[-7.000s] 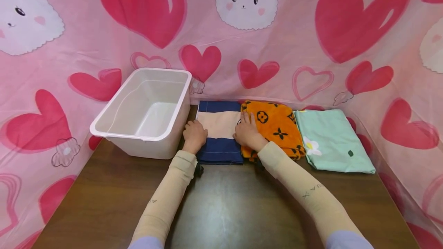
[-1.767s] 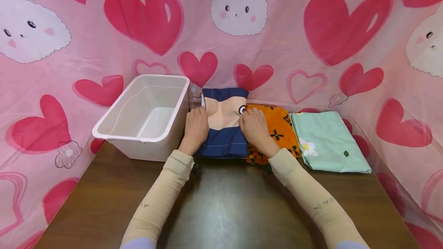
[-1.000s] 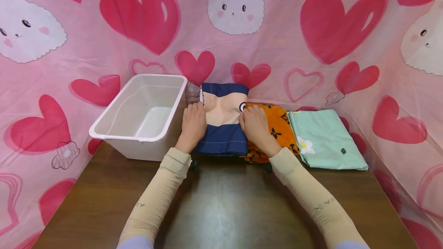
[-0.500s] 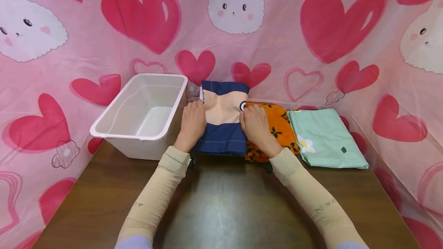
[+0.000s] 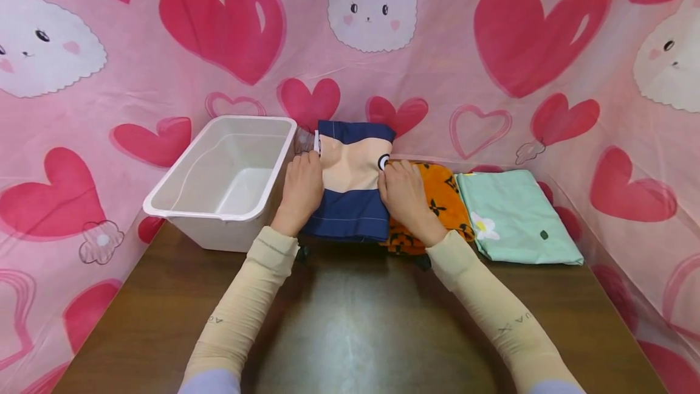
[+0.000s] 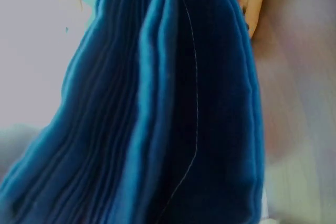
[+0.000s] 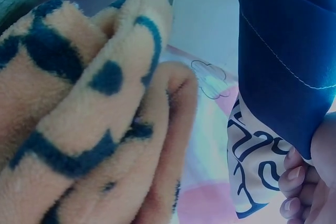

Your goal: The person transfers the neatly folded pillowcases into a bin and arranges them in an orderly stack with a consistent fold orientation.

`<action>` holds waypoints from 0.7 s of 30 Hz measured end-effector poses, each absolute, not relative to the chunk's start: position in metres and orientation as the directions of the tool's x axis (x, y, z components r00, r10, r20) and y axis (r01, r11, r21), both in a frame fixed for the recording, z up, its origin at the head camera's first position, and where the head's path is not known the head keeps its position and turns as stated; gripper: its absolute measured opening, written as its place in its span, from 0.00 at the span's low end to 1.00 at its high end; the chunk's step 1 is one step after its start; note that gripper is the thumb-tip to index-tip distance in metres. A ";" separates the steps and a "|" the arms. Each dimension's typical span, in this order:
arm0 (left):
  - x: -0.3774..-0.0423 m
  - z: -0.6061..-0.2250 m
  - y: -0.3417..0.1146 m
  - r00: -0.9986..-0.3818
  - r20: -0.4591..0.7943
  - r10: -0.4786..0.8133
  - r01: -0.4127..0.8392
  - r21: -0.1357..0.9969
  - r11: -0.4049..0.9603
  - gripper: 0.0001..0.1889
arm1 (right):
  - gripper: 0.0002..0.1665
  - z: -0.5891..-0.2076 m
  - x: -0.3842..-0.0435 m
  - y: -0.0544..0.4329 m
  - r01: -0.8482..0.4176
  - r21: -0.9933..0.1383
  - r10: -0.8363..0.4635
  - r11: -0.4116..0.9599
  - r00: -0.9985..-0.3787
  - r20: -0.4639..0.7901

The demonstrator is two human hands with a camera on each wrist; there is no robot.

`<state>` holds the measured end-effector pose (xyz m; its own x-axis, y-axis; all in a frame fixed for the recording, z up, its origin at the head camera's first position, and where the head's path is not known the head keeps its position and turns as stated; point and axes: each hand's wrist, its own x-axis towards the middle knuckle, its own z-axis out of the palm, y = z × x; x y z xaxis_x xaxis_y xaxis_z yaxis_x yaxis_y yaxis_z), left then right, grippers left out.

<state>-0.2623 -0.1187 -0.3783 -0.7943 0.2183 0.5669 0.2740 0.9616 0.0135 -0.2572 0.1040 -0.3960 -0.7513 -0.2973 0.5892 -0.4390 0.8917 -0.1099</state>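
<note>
Left hand (image 5: 303,186) and right hand (image 5: 407,196) gripped opposite sides of a folded navy-and-cream cloth (image 5: 350,172), fingers curled on its edges, so it was held between them. Its black marks could not be read; the right sleeve (image 5: 500,306) bore small letters, including an X. A white tub (image 5: 219,233) stood just left on the table (image 5: 350,327); an orange cloth (image 5: 440,190) and mint cloth (image 5: 519,214) lay to the right.
</note>
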 end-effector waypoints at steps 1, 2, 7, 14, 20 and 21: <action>-0.262 -0.377 -0.119 -0.796 0.564 0.218 0.275 0.016 0.961 0.06 | 0.21 -0.395 -0.257 0.104 -0.438 -0.110 -0.296 0.892 -0.751 0.590; -0.262 -0.376 -0.120 -0.798 0.562 0.219 0.278 0.020 0.961 0.07 | 0.21 -0.394 -0.257 0.103 -0.435 -0.111 -0.293 0.893 -0.753 0.589; -0.261 -0.373 -0.125 -0.796 0.563 0.221 0.277 0.015 0.961 0.06 | 0.20 -0.390 -0.255 0.102 -0.437 -0.133 -0.284 0.890 -0.756 0.590; -0.259 -0.370 -0.131 -0.776 0.592 0.217 0.281 0.016 0.960 0.06 | 0.18 -0.388 -0.257 0.100 -0.444 -0.141 -0.279 0.885 -0.747 0.603; -0.260 -0.367 -0.132 -0.776 0.596 0.207 0.284 0.037 0.958 0.07 | 0.17 -0.384 -0.261 0.097 -0.452 -0.141 -0.286 0.881 -0.745 0.602; -0.260 -0.367 -0.132 -0.775 0.597 0.205 0.285 0.040 0.958 0.07 | 0.17 -0.383 -0.262 0.096 -0.453 -0.139 -0.288 0.881 -0.746 0.601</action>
